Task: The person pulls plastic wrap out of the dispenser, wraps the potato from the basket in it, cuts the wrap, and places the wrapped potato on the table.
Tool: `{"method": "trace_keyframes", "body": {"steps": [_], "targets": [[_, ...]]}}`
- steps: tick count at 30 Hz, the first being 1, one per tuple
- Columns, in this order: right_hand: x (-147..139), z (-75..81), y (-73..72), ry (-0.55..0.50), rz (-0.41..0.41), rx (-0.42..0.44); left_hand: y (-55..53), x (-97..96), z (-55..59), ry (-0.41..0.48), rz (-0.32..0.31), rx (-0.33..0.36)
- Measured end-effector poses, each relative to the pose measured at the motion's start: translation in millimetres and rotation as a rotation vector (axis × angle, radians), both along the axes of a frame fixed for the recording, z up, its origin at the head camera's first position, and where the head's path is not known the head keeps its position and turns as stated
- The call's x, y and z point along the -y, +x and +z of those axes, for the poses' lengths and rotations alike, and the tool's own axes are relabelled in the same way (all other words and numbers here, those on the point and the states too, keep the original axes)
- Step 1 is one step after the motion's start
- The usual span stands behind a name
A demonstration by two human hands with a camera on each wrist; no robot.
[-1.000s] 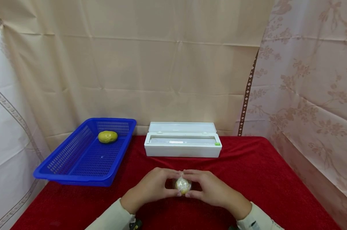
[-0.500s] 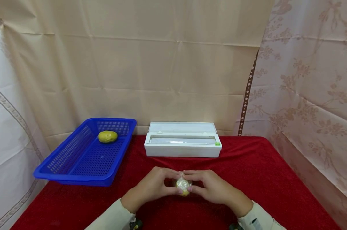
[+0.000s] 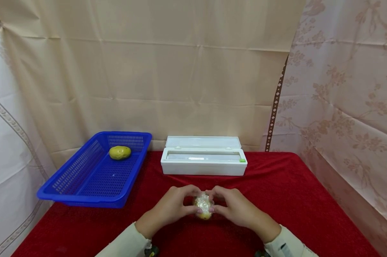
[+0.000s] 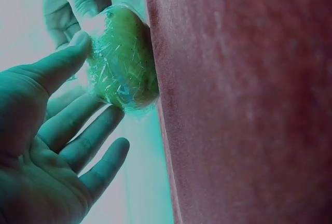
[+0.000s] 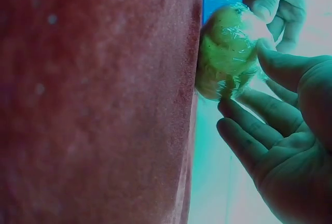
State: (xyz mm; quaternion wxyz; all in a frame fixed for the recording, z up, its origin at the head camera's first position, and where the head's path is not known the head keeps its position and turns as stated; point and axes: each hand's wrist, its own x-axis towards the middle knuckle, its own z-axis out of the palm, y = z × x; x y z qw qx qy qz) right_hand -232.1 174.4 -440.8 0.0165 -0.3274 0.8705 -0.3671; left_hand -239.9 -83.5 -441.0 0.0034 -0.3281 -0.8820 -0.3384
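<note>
1. The wrapped potato (image 3: 203, 206) sits on the red tablecloth (image 3: 293, 200), between both hands.
2. The left hand (image 3: 171, 208) pinches the wrapped potato from its left side with thumb and fingertips (image 4: 78, 42); the lower fingers stay spread.
3. The right hand (image 3: 236, 208) pinches it from the right side, thumb and fingertips on the film.
4. Beyond the grip stands the white film dispenser (image 3: 203, 157), lid raised.
5. Beyond and left of the grip sits the blue basket (image 3: 84, 178), holding a bare potato (image 3: 120, 152).
</note>
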Motion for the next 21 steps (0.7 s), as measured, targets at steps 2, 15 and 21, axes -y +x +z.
{"method": "trace_keyframes", "body": {"steps": [2,15,21], "targets": [[0.3,0.6,0.2,0.005,-0.008,-0.003,0.6,-0.3,0.1,0.010,-0.003,-0.003],[-3.7,-0.4,-2.4,0.064,0.018,-0.022,-1.0,1.9,1.6,-0.030,-0.054,-0.044],[-4.2,-3.2,-4.8,0.061,0.054,-0.013,-1.5,1.9,-1.1,-0.040,-0.056,-0.064]]}}
